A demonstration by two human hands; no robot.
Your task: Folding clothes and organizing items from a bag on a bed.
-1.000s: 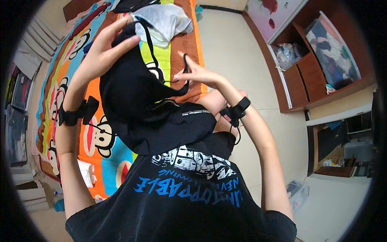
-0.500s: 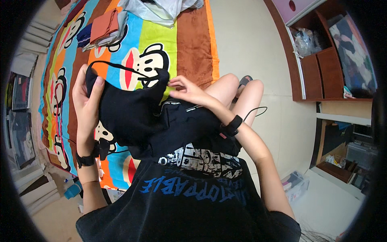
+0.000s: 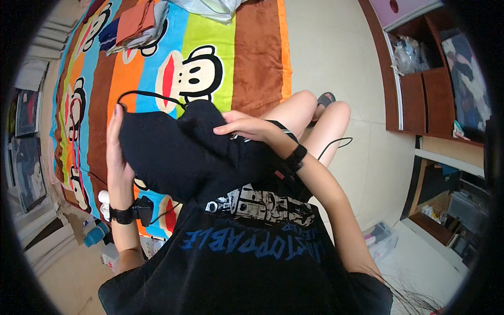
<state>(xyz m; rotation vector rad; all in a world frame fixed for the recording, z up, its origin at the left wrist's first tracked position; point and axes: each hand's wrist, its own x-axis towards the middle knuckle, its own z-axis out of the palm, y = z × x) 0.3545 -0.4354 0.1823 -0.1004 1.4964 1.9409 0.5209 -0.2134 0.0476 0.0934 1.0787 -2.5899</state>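
Note:
A black strappy top [image 3: 163,149] is stretched between my hands above my lap, with one thin strap looping up from its far edge. My left hand [image 3: 116,147] grips the garment along its left side, fingers pointing away from me and partly hidden by the cloth. At the other side, my right hand [image 3: 242,127] holds a bunched part of the same top, thumb on the near face and the other fingers mostly behind it. Its lower part drapes toward my printed black T-shirt [image 3: 252,252].
A striped blanket with monkey faces [image 3: 257,58] covers the bed. Folded clothes [image 3: 135,26] and a whitish plastic bag [image 3: 212,8] lie on its far part. Brown shelving [image 3: 412,100] stands at the right, and a clear plastic box [image 3: 380,239] sits on the floor.
My right hand has moved from the top's right edge onto its cloth and closed on it. The left side has turned, so the neck opening no longer shows as widely.

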